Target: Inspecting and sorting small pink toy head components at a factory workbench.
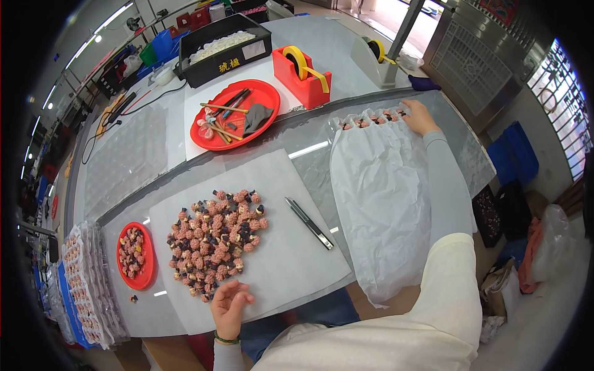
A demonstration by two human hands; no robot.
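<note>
A heap of small pink, knobbly pieces with dark and cream parts (216, 238) lies on a white sheet (291, 263). At the heap's near edge, my left hand (229, 306) hovers with loosely curled fingers, the thumb apart and nothing held. My right hand (421, 117) reaches to the far right, its fingertips closed at the end of a row of similar pieces (371, 119). What lies between those fingertips is too small to make out. White thin paper (380, 198) spreads from that row toward me, over the table's near edge. A black pen (308, 222) lies between heap and paper.
A red plate (148, 266) of pieces sits left of the heap, near stacked filled trays (86, 278). Further back are a red tray of tools (266, 99), a red tape dispenser (309, 86), a grey tape dispenser (374, 65) and a black bin (226, 69).
</note>
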